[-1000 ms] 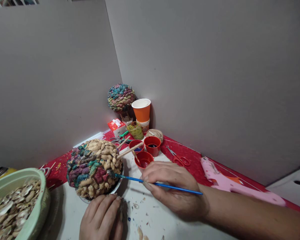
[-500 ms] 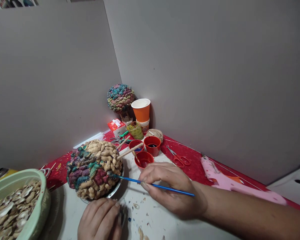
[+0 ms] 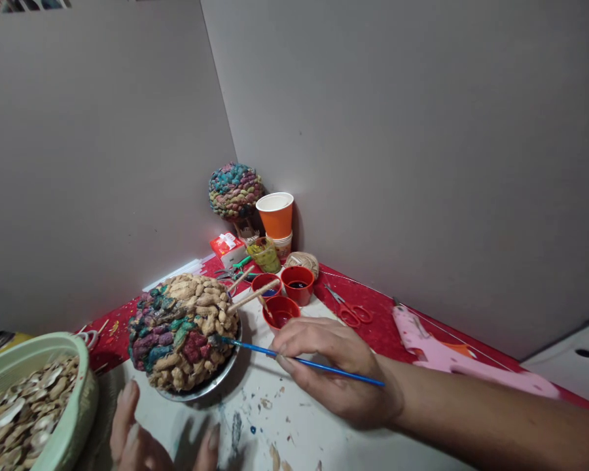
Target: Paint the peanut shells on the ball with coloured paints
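Observation:
My right hand pinches a thin blue paintbrush, and its bristles touch the right side of a rounded ball of peanut shells. Teal, purple and dark red paint covers the ball's left and lower shells; those at the top and right are bare tan. Two wooden sticks poke out of it to the right. It rests in a shiny metal bowl. Low in the frame, my left hand is off the ball, its fingers and thumb spread with nothing between them.
Red paint cups stand behind my right hand. A green basket of shells is at left. Scissors and a pink glue gun lie at right. Behind are orange paper cups and a painted peanut-shell ball near grey walls.
My left hand has come away from the ball's lower edge toward the lower left, and its fingers have spread. The brush stays against the shells with almost no movement.

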`<state>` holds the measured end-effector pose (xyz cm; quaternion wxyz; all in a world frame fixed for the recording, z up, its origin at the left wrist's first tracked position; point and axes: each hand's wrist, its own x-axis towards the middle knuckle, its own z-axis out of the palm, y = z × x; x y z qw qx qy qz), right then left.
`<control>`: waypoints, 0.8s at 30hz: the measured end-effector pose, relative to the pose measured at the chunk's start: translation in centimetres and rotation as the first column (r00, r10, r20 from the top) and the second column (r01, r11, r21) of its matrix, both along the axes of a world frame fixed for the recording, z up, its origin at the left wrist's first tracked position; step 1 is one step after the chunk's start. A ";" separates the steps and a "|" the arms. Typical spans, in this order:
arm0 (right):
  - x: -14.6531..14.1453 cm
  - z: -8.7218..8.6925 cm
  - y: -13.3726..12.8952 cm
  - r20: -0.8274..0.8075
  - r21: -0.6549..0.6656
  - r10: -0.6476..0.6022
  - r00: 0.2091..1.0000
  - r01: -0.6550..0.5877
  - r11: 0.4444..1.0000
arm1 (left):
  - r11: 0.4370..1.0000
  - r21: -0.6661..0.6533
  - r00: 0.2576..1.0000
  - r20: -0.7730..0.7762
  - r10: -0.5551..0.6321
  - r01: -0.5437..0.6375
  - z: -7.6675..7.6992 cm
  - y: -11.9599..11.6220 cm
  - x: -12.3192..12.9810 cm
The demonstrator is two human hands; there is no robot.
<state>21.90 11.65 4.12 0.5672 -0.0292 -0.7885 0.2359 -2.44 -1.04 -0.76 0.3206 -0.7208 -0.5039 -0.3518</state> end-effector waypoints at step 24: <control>0.8 0.9 0.2 0.042 0.156 -0.103 0.994 0.095 0.983 | 0.977 -0.211 0.432 0.881 0.192 -0.004 1.0 1.2 -0.7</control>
